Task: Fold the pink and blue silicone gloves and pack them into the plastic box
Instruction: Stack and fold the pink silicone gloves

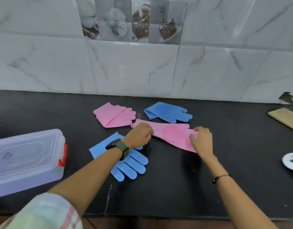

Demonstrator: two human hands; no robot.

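Note:
A pink glove (171, 132) lies stretched across the middle of the black counter. My left hand (139, 135) pinches it near the cuff, and my right hand (201, 140) grips its finger end. A folded pink glove (115, 115) rests behind and to the left. A folded blue glove (168, 111) sits at the back, right of it. Another blue glove (129, 164) lies flat under my left wrist, fingers toward me. The clear plastic box (25, 161) with an orange latch stands at the left, its lid on.
A wooden board (286, 119) lies at the far right by the tiled wall (142, 66). A white round object with dark spots (292, 161) sits at the right edge. The counter's front edge (159, 217) runs close to me.

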